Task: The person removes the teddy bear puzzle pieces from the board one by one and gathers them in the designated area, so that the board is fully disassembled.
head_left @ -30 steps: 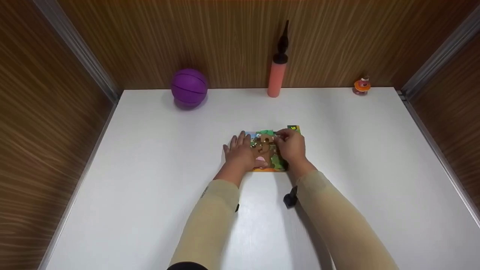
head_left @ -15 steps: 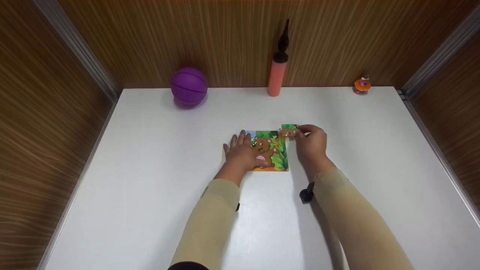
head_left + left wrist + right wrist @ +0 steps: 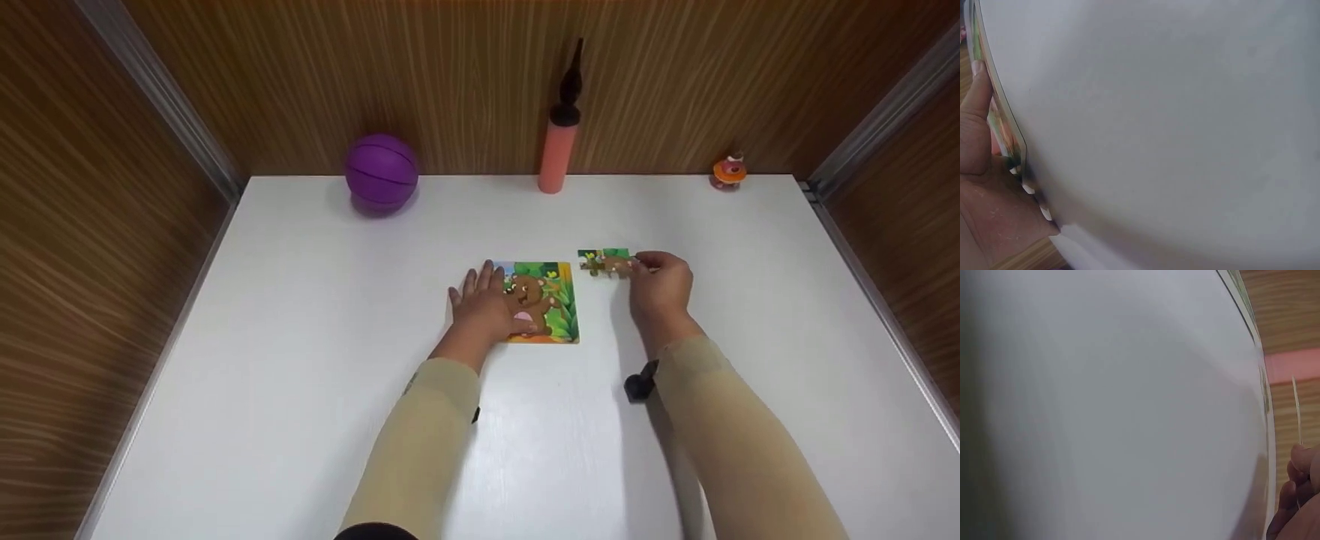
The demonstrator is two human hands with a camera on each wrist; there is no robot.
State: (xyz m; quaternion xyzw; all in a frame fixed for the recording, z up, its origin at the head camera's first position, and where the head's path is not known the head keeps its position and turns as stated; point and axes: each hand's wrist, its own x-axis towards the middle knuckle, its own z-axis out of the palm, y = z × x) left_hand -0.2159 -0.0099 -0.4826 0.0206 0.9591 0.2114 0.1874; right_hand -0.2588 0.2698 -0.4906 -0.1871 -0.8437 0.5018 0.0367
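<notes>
Nearest, your left hand lies flat, fingers straight, pressing the left side of the bear puzzle at mid-table. Just right of it and apart, your right hand pinches a strip of puzzle pieces by its right end. Along the far wall: purple ball, orange pump, small orange toy.
</notes>
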